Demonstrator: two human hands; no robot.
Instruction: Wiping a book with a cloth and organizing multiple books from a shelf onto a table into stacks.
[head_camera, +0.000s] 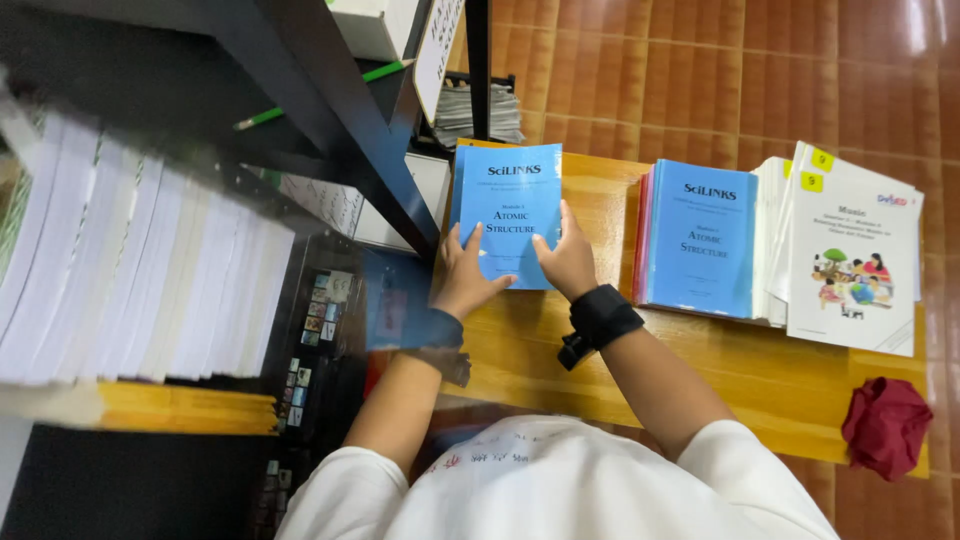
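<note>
Head view showed a blue booklet (510, 205) lying flat on the wooden table (740, 370), at its far left end beside a dark shelf frame (350, 130). Left hand (465, 275) rested on the booklet's lower left corner, fingers (472, 238) spread and laid flat. Right hand (568, 258) pressed the lower right edge, fingers (545, 243) likewise extended, pinching nothing. A second stack of blue booklets (700, 240) lay well apart to the right, with white booklets (850, 250) just beside it. A red cloth (885, 425) lay near the table's right corner.
</note>
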